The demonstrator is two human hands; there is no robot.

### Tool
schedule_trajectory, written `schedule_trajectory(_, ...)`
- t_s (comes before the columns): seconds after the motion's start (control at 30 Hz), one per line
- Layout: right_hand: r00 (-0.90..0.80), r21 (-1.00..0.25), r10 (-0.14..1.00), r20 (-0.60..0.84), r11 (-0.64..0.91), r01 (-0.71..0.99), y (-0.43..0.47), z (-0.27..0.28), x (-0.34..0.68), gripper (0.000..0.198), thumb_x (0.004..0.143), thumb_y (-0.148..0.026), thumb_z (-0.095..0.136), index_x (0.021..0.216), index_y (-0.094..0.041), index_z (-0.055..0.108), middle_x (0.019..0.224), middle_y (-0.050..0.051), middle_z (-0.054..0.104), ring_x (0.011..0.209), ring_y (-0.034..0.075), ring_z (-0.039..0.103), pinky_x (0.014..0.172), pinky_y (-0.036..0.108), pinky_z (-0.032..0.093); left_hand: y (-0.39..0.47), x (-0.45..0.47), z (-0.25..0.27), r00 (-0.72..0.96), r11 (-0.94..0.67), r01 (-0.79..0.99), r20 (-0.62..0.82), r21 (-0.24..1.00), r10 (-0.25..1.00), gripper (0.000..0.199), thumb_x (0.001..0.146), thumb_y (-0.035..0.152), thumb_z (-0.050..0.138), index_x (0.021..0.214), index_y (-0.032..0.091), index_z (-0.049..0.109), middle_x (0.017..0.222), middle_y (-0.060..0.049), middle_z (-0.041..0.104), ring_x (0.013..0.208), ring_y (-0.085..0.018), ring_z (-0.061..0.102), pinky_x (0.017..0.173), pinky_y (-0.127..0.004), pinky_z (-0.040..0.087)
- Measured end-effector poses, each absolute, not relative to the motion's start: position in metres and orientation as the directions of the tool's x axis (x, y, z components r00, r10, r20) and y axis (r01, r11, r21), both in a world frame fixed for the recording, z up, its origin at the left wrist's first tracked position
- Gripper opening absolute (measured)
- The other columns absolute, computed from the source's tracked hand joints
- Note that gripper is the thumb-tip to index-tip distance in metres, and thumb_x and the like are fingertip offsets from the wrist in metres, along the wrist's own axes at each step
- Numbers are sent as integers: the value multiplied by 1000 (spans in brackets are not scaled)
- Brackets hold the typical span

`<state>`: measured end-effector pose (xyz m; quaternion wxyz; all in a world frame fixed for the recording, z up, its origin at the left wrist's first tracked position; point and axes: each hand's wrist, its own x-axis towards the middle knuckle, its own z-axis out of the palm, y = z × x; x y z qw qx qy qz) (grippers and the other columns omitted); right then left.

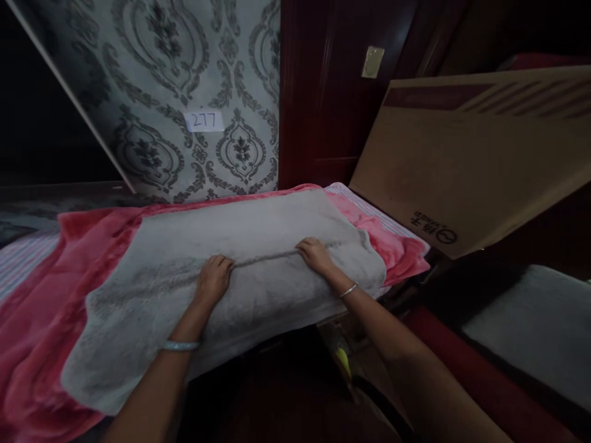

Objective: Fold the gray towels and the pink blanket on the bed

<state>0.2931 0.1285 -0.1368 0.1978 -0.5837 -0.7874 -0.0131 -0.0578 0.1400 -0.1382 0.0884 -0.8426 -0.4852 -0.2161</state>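
Note:
A grey plush cloth [258,295] is spread over a pink blanket [111,246] on a long surface in front of me. My left hand [215,277] rests on the cloth left of its middle, fingers curled and pinching the fabric. Further right, my right hand [314,253] also has its fingers closed on the cloth. Between the two hands a raised crease runs across the fabric. The cloth's near edge hangs over the front of the surface.
A large cardboard box panel [466,160] leans at the right. Striped fabric [28,258] shows under the blanket. Patterned wallpaper with a paper label [204,120] reading 277 is behind, beside a dark red door [323,92]. A red-edged grey seat [535,332] stands lower right.

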Motion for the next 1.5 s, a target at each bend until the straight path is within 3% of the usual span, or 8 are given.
schedule_trajectory(0.37, 37, -109, 957, 287, -6, 994, 105, -119, 431, 33, 97, -13, 48, 119, -15, 72, 123, 14, 71, 115, 25, 58, 96, 36, 35, 146, -59, -139, 422, -547, 827, 497, 131, 758, 28, 95, 32, 43, 87, 23, 68, 92, -13, 69, 93, -31, 64, 87, -46, 52)
schedule_trajectory(0.53, 92, -73, 932, 350, -70, 995, 105, -121, 445, 34, 98, -13, 44, 120, -14, 70, 122, 16, 69, 115, 27, 55, 94, 36, 36, 145, -62, -138, 426, -552, 824, 504, 126, 751, 28, 96, 31, 42, 89, 23, 68, 94, -13, 70, 94, -30, 64, 89, -46, 52)
schedule_trajectory(0.67, 178, -71, 930, 322, -164, 984, 105, -126, 440, 34, 98, -12, 43, 119, -13, 70, 125, 18, 67, 116, 26, 55, 92, 34, 39, 145, -61, -139, 426, -544, 831, 498, 114, 756, 29, 97, 31, 42, 92, 22, 69, 97, -13, 71, 96, -30, 64, 89, -46, 52)
schedule_trajectory(0.87, 150, -15, 931, 333, -154, 988, 98, -140, 448, 37, 97, -11, 43, 122, -11, 71, 122, 18, 69, 114, 25, 60, 92, 33, 44, 127, -56, -130, 419, -501, 858, 409, 114, 811, 23, 96, 24, 48, 99, 19, 70, 102, -14, 70, 102, -28, 64, 92, -43, 51)
schedule_trajectory(1.07, 54, 27, 899, 435, -73, 997, 105, -165, 468, 38, 98, -19, 42, 114, -9, 75, 110, 20, 73, 101, 30, 65, 86, 39, 49, 110, -101, -121, 347, -387, 919, 302, 82, 888, 19, 94, 22, 54, 104, 19, 70, 109, -14, 69, 107, -28, 62, 95, -43, 50)
schedule_trajectory(1.27, 57, 5, 906, 419, -66, 998, 103, -169, 471, 42, 97, -22, 38, 114, -9, 75, 109, 25, 72, 100, 34, 65, 83, 44, 51, 90, -182, -111, 230, -256, 965, 285, 60, 931, 21, 94, 26, 54, 103, 20, 71, 108, -14, 69, 108, -31, 62, 96, -47, 48)
schedule_trajectory(1.5, 66, -26, 889, 452, -61, 998, 104, -172, 469, 45, 97, -25, 33, 109, -13, 75, 107, 22, 73, 99, 35, 65, 88, 45, 50, 78, -240, -108, 105, -131, 990, 328, 58, 939, 30, 93, 33, 51, 110, 18, 70, 116, -16, 69, 115, -34, 60, 99, -51, 45)
